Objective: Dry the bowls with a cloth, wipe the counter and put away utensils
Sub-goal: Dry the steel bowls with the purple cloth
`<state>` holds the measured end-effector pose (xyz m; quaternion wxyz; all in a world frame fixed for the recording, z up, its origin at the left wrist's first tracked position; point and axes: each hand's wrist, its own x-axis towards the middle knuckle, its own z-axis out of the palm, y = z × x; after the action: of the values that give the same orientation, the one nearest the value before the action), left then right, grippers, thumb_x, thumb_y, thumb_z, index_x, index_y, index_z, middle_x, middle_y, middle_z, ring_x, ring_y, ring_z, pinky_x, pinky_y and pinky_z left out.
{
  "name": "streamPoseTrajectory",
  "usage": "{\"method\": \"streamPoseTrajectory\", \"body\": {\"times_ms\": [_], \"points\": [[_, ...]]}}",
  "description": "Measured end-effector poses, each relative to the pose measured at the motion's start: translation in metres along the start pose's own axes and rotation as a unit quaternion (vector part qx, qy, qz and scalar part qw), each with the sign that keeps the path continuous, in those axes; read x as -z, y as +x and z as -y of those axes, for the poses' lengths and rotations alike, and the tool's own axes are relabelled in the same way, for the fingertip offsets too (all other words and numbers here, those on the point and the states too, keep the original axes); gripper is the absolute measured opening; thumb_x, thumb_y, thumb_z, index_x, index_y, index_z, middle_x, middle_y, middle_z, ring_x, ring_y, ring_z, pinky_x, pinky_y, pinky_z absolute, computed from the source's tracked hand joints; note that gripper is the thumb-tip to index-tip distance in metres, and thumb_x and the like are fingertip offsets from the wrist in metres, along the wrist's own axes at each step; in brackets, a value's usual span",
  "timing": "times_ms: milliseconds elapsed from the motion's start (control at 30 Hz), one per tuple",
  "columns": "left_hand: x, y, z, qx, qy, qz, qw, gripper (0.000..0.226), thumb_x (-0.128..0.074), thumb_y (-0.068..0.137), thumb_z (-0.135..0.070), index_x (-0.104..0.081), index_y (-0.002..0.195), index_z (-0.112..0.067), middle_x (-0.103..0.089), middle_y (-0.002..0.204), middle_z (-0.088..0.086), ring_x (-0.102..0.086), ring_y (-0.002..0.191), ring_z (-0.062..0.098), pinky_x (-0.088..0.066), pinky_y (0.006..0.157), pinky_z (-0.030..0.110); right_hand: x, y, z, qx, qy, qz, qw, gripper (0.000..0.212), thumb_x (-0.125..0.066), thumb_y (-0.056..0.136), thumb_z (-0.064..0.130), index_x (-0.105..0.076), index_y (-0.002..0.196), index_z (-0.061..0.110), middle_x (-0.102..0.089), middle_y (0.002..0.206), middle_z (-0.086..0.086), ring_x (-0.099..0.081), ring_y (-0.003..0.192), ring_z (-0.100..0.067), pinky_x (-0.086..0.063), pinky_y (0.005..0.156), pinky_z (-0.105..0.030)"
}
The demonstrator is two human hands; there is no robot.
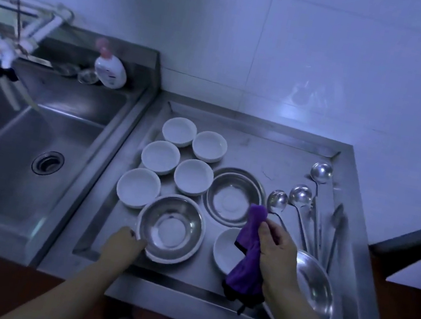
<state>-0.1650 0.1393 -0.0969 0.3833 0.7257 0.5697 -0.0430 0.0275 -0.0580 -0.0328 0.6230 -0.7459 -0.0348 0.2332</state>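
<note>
My left hand [124, 246] grips the near-left rim of a steel bowl [171, 228] that rests on the steel counter [256, 150]. My right hand [276, 251] holds a purple cloth [249, 261] that hangs over a white bowl [226, 248]. Several more white bowls [179, 130] stand in two rows at the back left. A second steel bowl [234, 195] sits in the middle and a third [315, 286] lies at the near right, partly behind my right wrist. Three ladles [301, 196] and tongs [337, 224] lie along the right side.
A deep steel sink [8, 151] with a drain is to the left, with a tap [41, 25] over it. A soap bottle [110, 70] stands on the sink's back ledge. White tiled wall runs behind the counter. The counter has a raised rim all round.
</note>
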Motion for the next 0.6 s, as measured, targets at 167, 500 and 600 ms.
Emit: {"method": "streamPoseTrajectory", "body": {"times_ms": [167,500,600], "points": [[-0.002,0.012,0.007,0.002,-0.078,0.047,0.996,0.024,-0.061,0.080,-0.015,-0.046,0.061,-0.011,-0.054,0.057,0.003,-0.052,0.055,0.016,-0.038,0.049,0.028,-0.018,-0.016,0.003,-0.007,-0.006,-0.030,1.000,0.011,-0.057,0.095,0.022,-0.066,0.094,0.029,-0.069,0.091,0.004,-0.064,0.081,-0.015,-0.050,0.069,-0.027],[0.056,0.013,0.012,-0.210,-0.094,-0.020,0.973,0.024,-0.064,0.078,-0.017,-0.047,0.061,-0.023,-0.054,0.057,-0.005,-0.050,0.055,0.003,-0.033,0.048,0.023,-0.069,-0.049,-0.003,-0.003,-0.016,-0.121,0.993,0.017,-0.057,0.095,0.024,-0.064,0.083,0.033,-0.067,0.087,0.008,-0.062,0.077,-0.008,-0.046,0.064,-0.021],[0.080,0.012,0.013,-0.272,-0.077,-0.065,0.957,0.036,-0.064,0.076,-0.014,-0.037,0.054,-0.023,-0.044,0.055,-0.005,-0.043,0.052,0.002,-0.031,0.047,0.020,-0.087,-0.059,-0.002,-0.005,-0.011,-0.139,0.990,0.013,-0.057,0.095,0.026,-0.067,0.087,0.030,-0.067,0.084,0.009,-0.061,0.072,-0.008,-0.046,0.059,-0.019]]}}
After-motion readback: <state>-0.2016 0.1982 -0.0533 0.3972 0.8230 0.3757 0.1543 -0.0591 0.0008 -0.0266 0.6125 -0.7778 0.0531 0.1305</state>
